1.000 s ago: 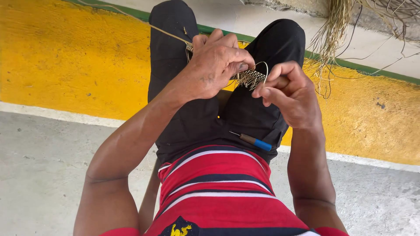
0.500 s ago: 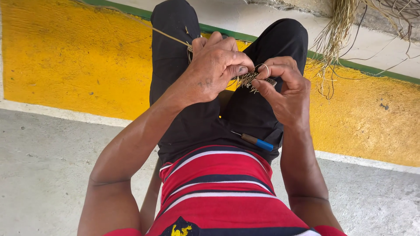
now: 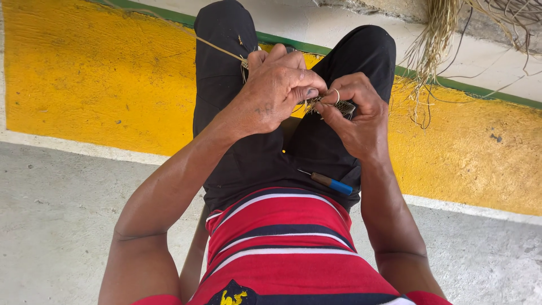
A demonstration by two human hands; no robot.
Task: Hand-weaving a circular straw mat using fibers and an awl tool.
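— Since a second ago, the two hands have been drawn closer together; the gap once seen between them over the lap is now closed. What is held by each?

— A small woven fibre piece is pinched between both. The left hand is curled over it from the left, with thumb and forefinger pressed together on its near end. The right hand is closed on the other end, the fingertips pressed onto the weave, and a thin loop of strand is seen rising just above them.

— Where is the piece found?

— It is held above the knees, over the black trousers, between the two thighs. A single straw strand is stretched from under the left hand up and away to the left.

— What else is seen nearby?

— A tool with a blue handle is laid on the right thigh, near the hem of the red striped shirt. A bundle of loose dry fibres is hung at the upper right, above the yellow painted band of the floor.
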